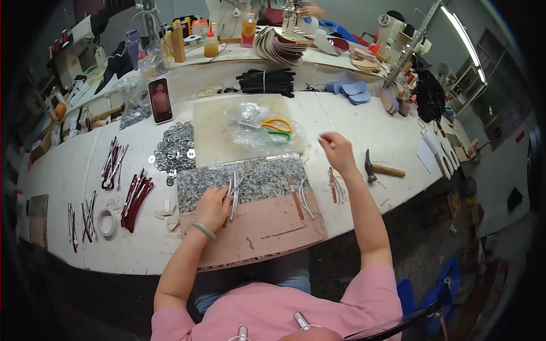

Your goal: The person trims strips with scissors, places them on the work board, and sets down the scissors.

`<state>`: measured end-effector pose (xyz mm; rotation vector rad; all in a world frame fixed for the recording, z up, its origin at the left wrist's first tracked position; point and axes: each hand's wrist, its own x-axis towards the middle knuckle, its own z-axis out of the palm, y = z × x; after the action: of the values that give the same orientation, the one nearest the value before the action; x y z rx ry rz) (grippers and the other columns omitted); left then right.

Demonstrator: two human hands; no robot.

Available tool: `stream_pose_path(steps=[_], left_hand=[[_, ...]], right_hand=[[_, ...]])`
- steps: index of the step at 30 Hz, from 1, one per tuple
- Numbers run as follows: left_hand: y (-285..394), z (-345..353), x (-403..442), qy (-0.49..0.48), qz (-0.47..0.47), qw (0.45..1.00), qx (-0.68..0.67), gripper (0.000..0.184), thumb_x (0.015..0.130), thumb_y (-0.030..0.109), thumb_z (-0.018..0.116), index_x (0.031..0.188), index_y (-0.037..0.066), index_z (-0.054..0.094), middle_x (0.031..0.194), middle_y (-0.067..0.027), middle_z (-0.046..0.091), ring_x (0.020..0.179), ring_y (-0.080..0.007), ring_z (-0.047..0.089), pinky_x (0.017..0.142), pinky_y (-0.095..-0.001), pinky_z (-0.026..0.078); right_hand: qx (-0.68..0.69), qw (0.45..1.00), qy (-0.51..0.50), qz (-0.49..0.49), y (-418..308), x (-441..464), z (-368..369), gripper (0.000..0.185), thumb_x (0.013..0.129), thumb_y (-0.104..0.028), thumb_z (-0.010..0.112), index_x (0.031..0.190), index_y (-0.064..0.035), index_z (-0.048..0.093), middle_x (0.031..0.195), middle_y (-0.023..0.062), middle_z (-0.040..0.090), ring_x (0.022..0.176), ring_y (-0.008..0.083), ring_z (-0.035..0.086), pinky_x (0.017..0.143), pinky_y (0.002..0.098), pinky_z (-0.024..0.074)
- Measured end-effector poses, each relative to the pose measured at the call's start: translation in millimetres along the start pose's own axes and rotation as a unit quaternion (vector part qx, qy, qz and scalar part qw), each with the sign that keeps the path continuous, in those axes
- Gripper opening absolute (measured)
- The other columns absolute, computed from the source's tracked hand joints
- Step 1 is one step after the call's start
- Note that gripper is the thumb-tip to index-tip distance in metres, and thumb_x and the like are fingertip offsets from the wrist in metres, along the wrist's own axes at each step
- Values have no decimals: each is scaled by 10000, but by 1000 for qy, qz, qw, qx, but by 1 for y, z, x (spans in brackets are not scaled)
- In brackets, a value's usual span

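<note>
On the granite slab (267, 173), my left hand (213, 208), with a bangle at its wrist, has its fingers closed at a bundle of thin whitish strips (235, 196). Part of the bundle is hidden by the hand. My right hand (338, 152) is raised over the table to the right of the slab, fingers drawn together; whatever they may hold is too small to make out. A reddish-brown strip (296, 199) and pale curved strips (306, 199) lie on the slab's right side. More narrow strips (334, 187) rest on the table below my right hand.
A hammer (385, 169) lies at right. Behind the slab, scissors (277, 126) rest on a plastic bag. Metal rings (173, 149), dark red strips (135, 200) and a tape roll (106, 222) are at left. A phone (160, 100) stands upright. Another person's hand (311, 11) shows far back.
</note>
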<state>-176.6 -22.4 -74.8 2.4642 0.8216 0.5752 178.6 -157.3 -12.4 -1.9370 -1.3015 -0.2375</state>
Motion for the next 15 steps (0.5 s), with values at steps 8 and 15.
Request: stream_pose_path(steps=[8,15], left_hand=[[-5,-20,-11,16,-120,966,-227,199,858,151,631,979,-4,663,848,-122,601,748,-240,595,704,-335,477],[-17,-18,-24,95,-146,925,-337,173,853,103,643,956,-36,650,944,-86,620,824,-139,631,693,-248,498]], right_hand=[[-83,953,-287,-44,6,91,128,430,681,-164,759,1060,-27,612,973,169,658,893,310,629,797,373,499],[-189,928,-322,-18,-24,107,108,568,679,-144,682,1218,-166,505,937,179,651,899,362,622,733,439,507]])
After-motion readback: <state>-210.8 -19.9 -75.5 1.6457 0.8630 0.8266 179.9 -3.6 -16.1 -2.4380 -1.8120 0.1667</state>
